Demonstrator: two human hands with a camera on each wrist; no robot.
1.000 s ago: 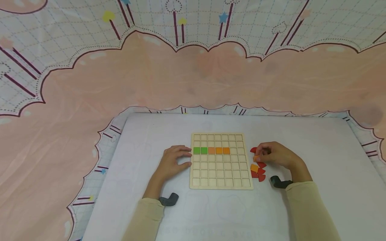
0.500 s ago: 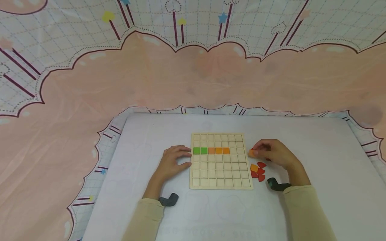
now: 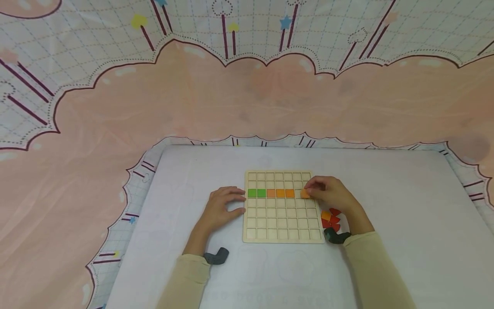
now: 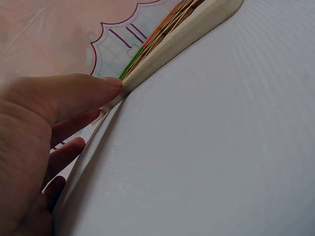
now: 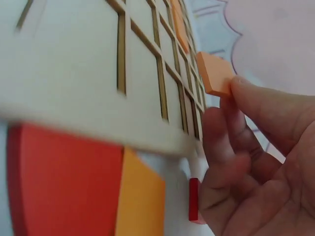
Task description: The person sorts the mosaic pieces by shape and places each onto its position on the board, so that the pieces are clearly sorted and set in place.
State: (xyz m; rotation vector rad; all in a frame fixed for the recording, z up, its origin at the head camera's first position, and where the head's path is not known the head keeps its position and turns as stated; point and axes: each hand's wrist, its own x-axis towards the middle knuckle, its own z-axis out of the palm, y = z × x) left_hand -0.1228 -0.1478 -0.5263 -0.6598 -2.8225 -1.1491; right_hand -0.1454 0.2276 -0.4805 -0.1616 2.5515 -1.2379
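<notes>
My right hand [image 3: 333, 195] pinches a square orange tile [image 5: 215, 73] between thumb and fingers. In the head view it is over the right end of the row of tiles on the wooden grid board [image 3: 283, 223]. That row holds two green tiles [image 3: 256, 193] at the left, then several orange tiles [image 3: 280, 193]. At the board's left edge rests my left hand [image 3: 221, 206], its fingers extended and loosely spread. In the left wrist view the thumb [image 4: 106, 87] touches the board's side.
Right of the board lie several red pieces [image 3: 335, 220], some shaped like wedges, with one orange square [image 3: 326, 215] among them. Dark bands [image 3: 218, 256] sit at both wrists. The white table [image 3: 417, 206] extends to a patterned cloth [image 3: 247, 98] behind.
My right hand has picked up the orange tile from beside the red pieces and carried it left over the board. The left hand stays at the board's edge.
</notes>
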